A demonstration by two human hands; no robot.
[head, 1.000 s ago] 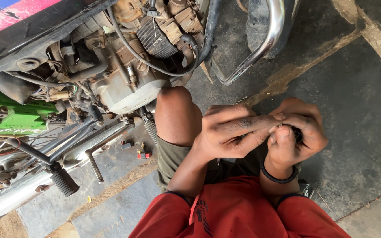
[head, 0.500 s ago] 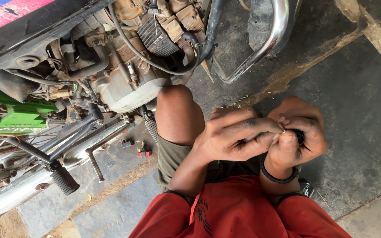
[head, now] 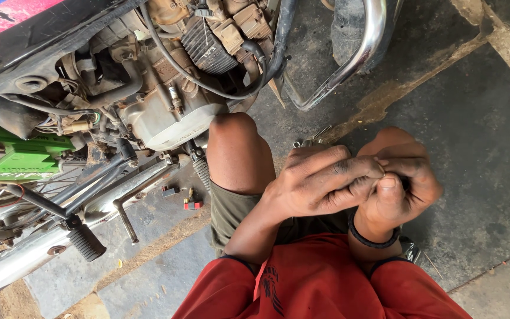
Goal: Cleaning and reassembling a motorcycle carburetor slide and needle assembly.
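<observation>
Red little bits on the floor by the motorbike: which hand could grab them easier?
Probably the left hand. The red bits lie on its side, beyond the left knee. The right hand is farther away, and would have to cross over. Both hands are pressed together now.

The shirt (head: 320, 283) is red. The wristband (head: 373, 239) is black. The shorts (head: 231, 210) are olive green. On the far left, a box (head: 13, 159) is bright green. The engine (head: 166, 112) is dusty grey and brown. The floor (head: 473, 136) is dark grey

A motorcycle engine (head: 166, 112), chrome crash bar (head: 355, 59), green battery (head: 13, 156) and footpeg (head: 87, 242) stand on stained concrete (head: 479, 147).
</observation>
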